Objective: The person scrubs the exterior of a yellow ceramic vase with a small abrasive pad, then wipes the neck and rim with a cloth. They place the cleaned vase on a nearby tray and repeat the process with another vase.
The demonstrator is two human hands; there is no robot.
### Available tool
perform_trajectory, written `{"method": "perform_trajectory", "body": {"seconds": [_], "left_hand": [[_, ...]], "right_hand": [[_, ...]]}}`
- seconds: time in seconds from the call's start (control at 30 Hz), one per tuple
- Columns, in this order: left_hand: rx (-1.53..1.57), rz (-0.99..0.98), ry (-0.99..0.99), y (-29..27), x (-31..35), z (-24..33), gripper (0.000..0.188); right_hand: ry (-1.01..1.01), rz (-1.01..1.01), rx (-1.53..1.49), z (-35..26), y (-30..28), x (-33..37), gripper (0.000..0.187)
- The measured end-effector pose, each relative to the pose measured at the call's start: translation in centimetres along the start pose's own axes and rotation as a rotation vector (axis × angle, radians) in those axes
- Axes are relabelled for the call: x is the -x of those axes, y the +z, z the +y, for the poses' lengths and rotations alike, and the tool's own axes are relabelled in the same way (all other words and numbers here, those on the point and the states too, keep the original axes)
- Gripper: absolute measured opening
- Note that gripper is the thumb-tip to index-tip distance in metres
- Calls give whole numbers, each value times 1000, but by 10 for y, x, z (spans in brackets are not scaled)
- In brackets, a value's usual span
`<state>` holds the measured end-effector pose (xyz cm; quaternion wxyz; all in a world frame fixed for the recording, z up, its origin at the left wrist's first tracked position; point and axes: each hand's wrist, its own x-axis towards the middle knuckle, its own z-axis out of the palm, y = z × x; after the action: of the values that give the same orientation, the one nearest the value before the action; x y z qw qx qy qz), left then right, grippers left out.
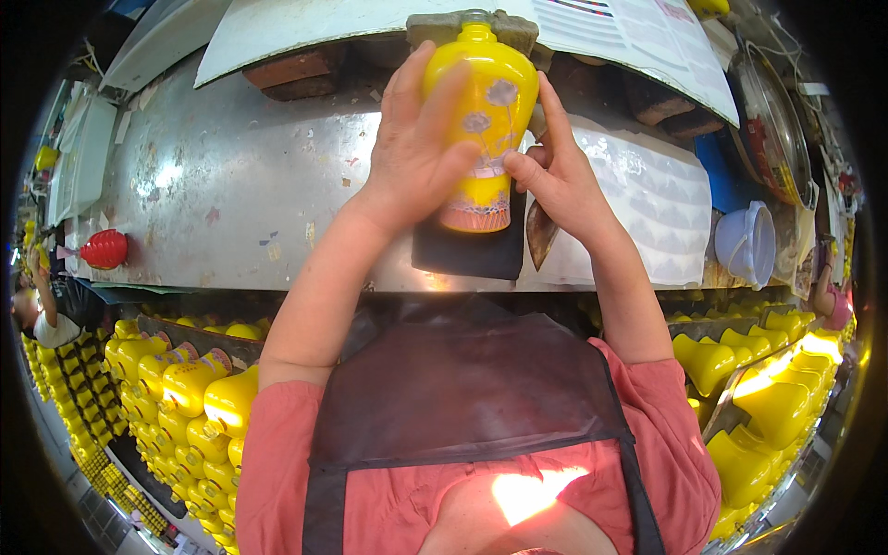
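Dark pad (pixel 467 254) at the tabletop's (pixel 185 240) near edge, mid-length; yellow vase (pixel 501 116) lies over it, base nearest, neck at a block (pixel 427 30) towards the far edge. Right hand (pixel 564 180) parted along its right side, left hand (pixel 412 153) spread and blurred on its left; can't tell if either presses. Looks stiff, glossy, probably slippery and breakable: cradle the wide body both sides.

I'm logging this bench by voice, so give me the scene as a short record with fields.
Item: yellow flowered vase, lying with its neck pointing away from the person
Left hand: over the vase's left side, fingers spread, blurred
Right hand: along the vase's right side
Supports: grey block by the neck, black pad at the base
Right: pale bucket
Left: red ribbed object
Lower left: many yellow vessels
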<state>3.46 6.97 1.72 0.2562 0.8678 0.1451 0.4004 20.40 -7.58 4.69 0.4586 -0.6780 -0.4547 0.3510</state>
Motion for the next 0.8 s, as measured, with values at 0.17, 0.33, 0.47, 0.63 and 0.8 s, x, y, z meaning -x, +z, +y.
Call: {"method": "perform_trajectory", "body": {"seconds": [0.17,0.33,0.47,0.63,0.8], "left_hand": [[62,5,-47,-1,2,0,78],[486,76,-335,-1,16,6,80],[637,47,-438,5,30,14,78],[656,37,-483,7,32,16,79],[776,51,-535,3,29,19,82]], "right_hand": [[3,-24,-113,-2,-3,-1,92],[5,-12,-95,-4,-4,3,90],[35,-12,36,-3,1,7,87],[24,2,-12,-3,0,5,94],[51,31,-74,-9,3,6,96]]}}
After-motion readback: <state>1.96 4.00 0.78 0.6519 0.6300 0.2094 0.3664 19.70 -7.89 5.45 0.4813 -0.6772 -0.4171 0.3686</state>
